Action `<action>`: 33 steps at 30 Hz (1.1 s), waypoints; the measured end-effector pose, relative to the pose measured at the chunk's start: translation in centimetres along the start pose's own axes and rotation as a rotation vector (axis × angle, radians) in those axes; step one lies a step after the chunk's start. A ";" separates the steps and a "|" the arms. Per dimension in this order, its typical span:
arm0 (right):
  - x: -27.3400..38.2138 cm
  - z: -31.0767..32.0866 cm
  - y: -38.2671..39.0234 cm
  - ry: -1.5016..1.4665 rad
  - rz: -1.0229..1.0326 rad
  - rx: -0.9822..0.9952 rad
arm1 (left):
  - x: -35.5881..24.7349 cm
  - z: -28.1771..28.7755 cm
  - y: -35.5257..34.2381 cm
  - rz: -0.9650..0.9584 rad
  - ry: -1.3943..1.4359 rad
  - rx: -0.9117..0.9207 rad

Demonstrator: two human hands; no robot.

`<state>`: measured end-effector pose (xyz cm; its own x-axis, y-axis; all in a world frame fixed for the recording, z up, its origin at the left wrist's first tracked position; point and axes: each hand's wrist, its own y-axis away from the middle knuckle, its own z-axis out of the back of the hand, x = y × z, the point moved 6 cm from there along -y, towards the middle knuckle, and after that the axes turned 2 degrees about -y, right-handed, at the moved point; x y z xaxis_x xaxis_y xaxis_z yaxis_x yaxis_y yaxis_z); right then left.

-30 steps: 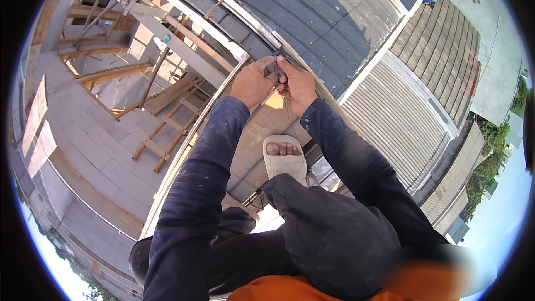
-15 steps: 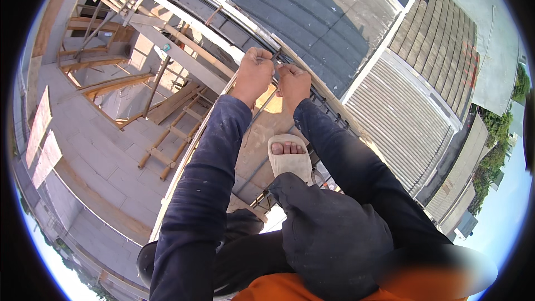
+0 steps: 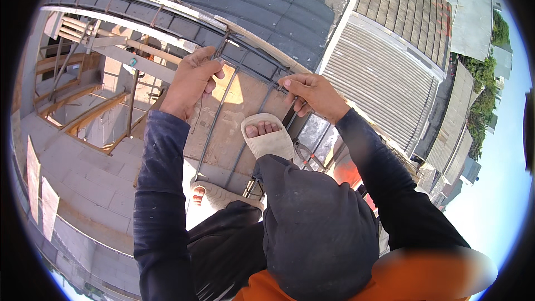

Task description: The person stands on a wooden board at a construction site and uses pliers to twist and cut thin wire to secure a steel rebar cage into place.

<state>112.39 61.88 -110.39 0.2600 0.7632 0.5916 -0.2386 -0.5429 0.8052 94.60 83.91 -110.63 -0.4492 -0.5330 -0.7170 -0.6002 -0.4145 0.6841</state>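
Note:
My left hand (image 3: 192,81), at the upper left of the walkway, has curled fingers near the bar ends, with a thin wire (image 3: 196,117) hanging from it. My right hand (image 3: 315,93) pinches at the steel cage (image 3: 251,53); what its fingertips hold is too small to make out. Steel rods (image 3: 222,106) cross the plywood board (image 3: 212,134) between my arms. My sandalled foot (image 3: 262,129) rests on the board, beside an orange-handled tool (image 3: 313,159), partly hidden.
Left is an opening with timber framing (image 3: 95,108) over a drop, beside a pale block surface (image 3: 89,189). Beyond the cage lie a dark roof (image 3: 251,0) and a corrugated roof (image 3: 379,78). A red object (image 3: 346,170) sits beside my right forearm.
My hands were together at one point on the cage; now they are spread apart, left and right. The view has turned, and my other sandalled foot now shows at lower left.

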 end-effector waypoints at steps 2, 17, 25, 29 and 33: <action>-4.8 2.9 4.0 0.226 -0.145 -0.071 | 0.6 0.5 0.8 0.042 0.058 0.038; -19.5 -2.4 8.9 0.904 -0.115 -0.265 | -3.8 2.7 2.9 0.001 0.153 0.101; -8.3 -0.1 5.7 -0.066 -0.111 -0.042 | -3.0 1.7 3.5 -0.001 0.041 0.091; -3.6 -4.4 2.2 -0.194 -0.121 0.222 | -2.6 1.8 3.9 0.022 -0.058 0.048; -1.2 -8.9 -1.2 -0.535 -0.183 0.383 | -2.5 0.7 4.2 0.045 -0.122 0.062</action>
<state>104.08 64.75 -112.46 0.7150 0.6296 0.3038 0.1758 -0.5826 0.7935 92.75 84.04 -106.05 -0.5516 -0.4548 -0.6992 -0.6158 -0.3434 0.7092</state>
